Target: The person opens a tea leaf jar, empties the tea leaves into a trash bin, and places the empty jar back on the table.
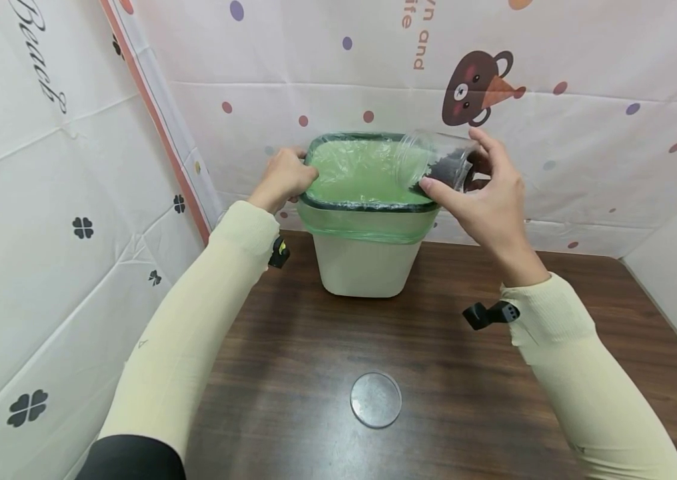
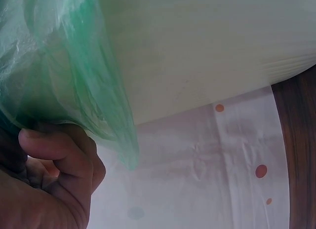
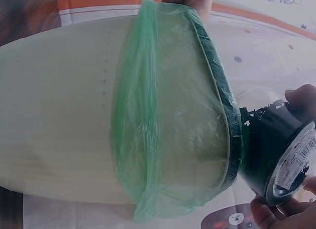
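A cream trash bin (image 1: 368,267) stands on the table, lined with a green plastic bag (image 1: 362,230) folded over its dark green rim. My left hand (image 1: 286,179) grips the bin's rim at the left side, fingers curled at the bag edge; the left wrist view shows the bag (image 2: 94,81) hanging beside the knuckles. At the right end of the opening, my right hand (image 1: 497,193) holds a clear jar (image 1: 434,148) tipped on its side, mouth toward the bin. Dark shredded bits (image 1: 448,170) lie inside the jar. In the right wrist view a barcode label (image 3: 296,162) covers its base.
A round clear lid (image 1: 376,400) lies on the dark wood table (image 1: 290,400), nearer to me than the bin. Printed cloth (image 1: 314,60) hangs close behind the bin, and another sheet (image 1: 44,267) covers the left side.
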